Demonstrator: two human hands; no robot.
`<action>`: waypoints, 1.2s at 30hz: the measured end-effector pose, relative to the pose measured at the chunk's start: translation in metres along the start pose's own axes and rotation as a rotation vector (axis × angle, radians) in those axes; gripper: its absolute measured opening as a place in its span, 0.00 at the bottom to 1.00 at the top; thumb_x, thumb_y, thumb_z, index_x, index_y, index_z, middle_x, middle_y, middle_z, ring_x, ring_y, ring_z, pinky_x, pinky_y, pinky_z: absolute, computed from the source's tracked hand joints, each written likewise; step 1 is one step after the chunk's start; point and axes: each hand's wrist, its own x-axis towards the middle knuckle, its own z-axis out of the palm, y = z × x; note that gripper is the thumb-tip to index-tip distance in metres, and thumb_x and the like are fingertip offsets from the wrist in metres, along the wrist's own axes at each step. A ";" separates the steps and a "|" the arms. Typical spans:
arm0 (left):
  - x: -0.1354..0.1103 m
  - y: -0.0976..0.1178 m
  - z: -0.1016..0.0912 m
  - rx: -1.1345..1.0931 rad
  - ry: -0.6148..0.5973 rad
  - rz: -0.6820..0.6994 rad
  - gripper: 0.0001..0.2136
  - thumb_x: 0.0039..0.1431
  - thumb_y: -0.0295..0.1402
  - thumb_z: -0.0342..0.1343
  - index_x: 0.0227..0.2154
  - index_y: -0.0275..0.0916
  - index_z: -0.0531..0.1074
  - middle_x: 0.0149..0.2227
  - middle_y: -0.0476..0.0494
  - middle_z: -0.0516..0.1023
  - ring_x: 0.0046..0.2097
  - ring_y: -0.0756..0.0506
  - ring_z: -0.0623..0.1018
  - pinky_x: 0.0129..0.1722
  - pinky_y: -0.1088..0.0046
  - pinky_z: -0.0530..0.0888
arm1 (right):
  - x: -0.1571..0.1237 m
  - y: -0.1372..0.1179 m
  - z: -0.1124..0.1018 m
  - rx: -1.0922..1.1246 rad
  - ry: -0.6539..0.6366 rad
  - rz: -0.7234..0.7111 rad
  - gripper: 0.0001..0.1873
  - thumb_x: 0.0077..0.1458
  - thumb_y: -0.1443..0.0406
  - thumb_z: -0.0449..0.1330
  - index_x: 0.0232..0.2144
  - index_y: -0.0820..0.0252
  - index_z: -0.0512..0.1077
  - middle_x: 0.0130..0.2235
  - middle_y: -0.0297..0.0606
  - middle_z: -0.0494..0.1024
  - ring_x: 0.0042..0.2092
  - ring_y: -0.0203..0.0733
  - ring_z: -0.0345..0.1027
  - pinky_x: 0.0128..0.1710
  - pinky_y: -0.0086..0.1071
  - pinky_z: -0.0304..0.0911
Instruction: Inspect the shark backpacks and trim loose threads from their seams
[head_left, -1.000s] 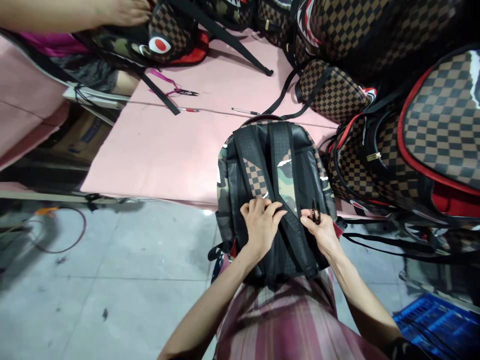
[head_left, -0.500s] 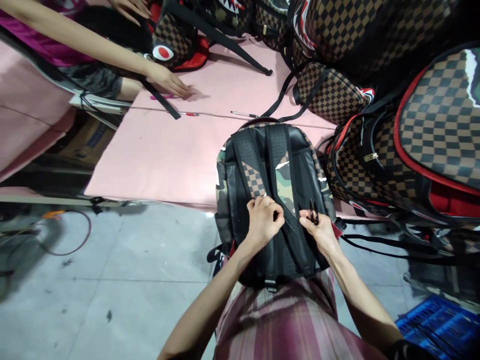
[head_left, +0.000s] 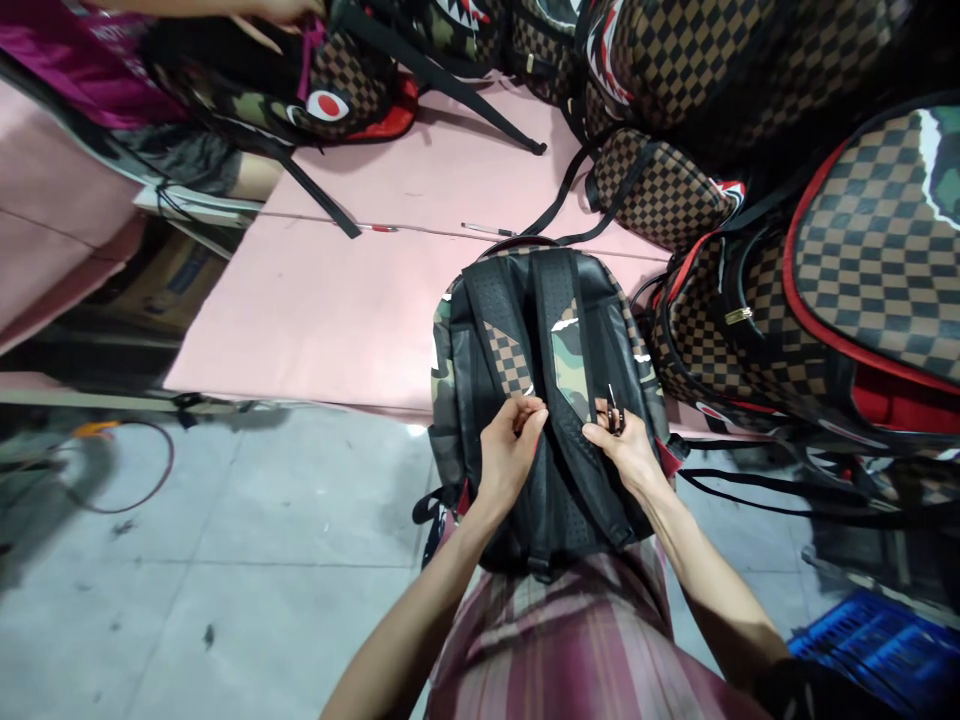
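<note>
A black backpack point(head_left: 574, 480) with camouflage and brown-check patches rests against my lap and the table edge, its back panel and shoulder straps facing me. My left hand point(head_left: 511, 450) is closed in a pinch over the left strap, by its checked patch; whatever is between the fingertips is too small to make out. Beside the right strap's camouflage patch, my right hand point(head_left: 628, 447) is wrapped round small dark thread snips point(head_left: 615, 415), their tips pointing up and away from me. My right thumb and fingertips are at that strap's edge.
A pink table point(head_left: 322, 320) stretches ahead, with pens point(head_left: 379, 228) near its seam. Checked backpacks point(head_left: 877, 250) crowd the right. A small checked bag point(head_left: 660, 185) lies beyond mine. Upper left, a co-worker's hand point(head_left: 289, 12) is over another backpack point(head_left: 349, 90). A blue crate point(head_left: 885, 650) stands lower right.
My left hand has turned, its fingers drawn together. My right hand has shifted slightly left with the snips. The co-worker's hand has left the table, and a magenta tool is now up by their backpack.
</note>
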 end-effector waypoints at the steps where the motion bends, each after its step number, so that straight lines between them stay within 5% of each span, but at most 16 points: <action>1: -0.001 -0.001 0.003 -0.011 0.010 0.000 0.08 0.52 0.36 0.57 0.34 0.39 0.69 0.32 0.48 0.73 0.35 0.50 0.73 0.37 0.75 0.68 | 0.000 0.000 0.000 -0.003 0.008 0.001 0.24 0.35 0.61 0.68 0.39 0.60 0.72 0.28 0.31 0.73 0.29 0.35 0.64 0.32 0.30 0.60; 6: -0.003 -0.002 0.016 0.171 0.053 0.055 0.20 0.43 0.33 0.64 0.41 0.41 0.66 0.31 0.52 0.71 0.31 0.52 0.71 0.35 0.76 0.68 | 0.000 0.003 -0.001 -0.061 0.031 -0.035 0.24 0.36 0.60 0.68 0.39 0.60 0.72 0.27 0.31 0.71 0.29 0.36 0.63 0.33 0.31 0.60; 10: 0.003 -0.003 0.018 0.189 0.071 0.061 0.06 0.55 0.35 0.54 0.34 0.41 0.68 0.24 0.54 0.68 0.26 0.53 0.68 0.30 0.77 0.65 | -0.001 0.004 -0.001 -0.065 0.048 -0.019 0.24 0.35 0.60 0.68 0.38 0.60 0.72 0.28 0.30 0.71 0.29 0.35 0.62 0.33 0.31 0.59; 12: 0.008 -0.004 0.016 0.139 0.066 0.040 0.06 0.57 0.36 0.51 0.32 0.40 0.68 0.20 0.55 0.66 0.23 0.53 0.67 0.26 0.78 0.64 | -0.002 0.003 0.000 -0.050 0.051 -0.007 0.24 0.35 0.60 0.69 0.37 0.60 0.72 0.26 0.29 0.68 0.27 0.33 0.60 0.31 0.30 0.58; 21: 0.015 0.003 0.015 -0.040 0.017 -0.089 0.07 0.51 0.36 0.56 0.30 0.38 0.67 0.15 0.58 0.64 0.18 0.54 0.67 0.21 0.80 0.66 | -0.003 -0.005 0.002 0.016 0.037 0.035 0.24 0.33 0.60 0.68 0.36 0.62 0.70 0.20 0.24 0.60 0.22 0.29 0.51 0.22 0.26 0.50; 25: 0.003 0.002 0.012 -0.086 -0.066 -0.164 0.16 0.42 0.35 0.63 0.34 0.38 0.65 0.19 0.59 0.66 0.21 0.53 0.70 0.20 0.79 0.69 | -0.003 -0.005 0.002 0.022 0.061 0.029 0.25 0.32 0.60 0.69 0.35 0.62 0.70 0.20 0.23 0.60 0.22 0.28 0.51 0.21 0.26 0.49; 30: -0.008 -0.003 0.005 -0.181 -0.263 -0.291 0.15 0.42 0.35 0.63 0.32 0.34 0.69 0.20 0.54 0.70 0.22 0.52 0.72 0.25 0.75 0.73 | -0.002 -0.003 0.000 0.073 0.019 0.027 0.26 0.33 0.60 0.69 0.37 0.63 0.70 0.20 0.23 0.61 0.21 0.27 0.51 0.20 0.25 0.48; 36: -0.008 -0.005 0.002 -0.270 -0.266 -0.372 0.17 0.41 0.36 0.64 0.34 0.32 0.72 0.24 0.45 0.76 0.27 0.49 0.76 0.29 0.72 0.75 | -0.002 -0.002 -0.001 0.106 0.055 0.038 0.27 0.32 0.61 0.69 0.38 0.64 0.69 0.20 0.23 0.61 0.21 0.27 0.51 0.20 0.26 0.48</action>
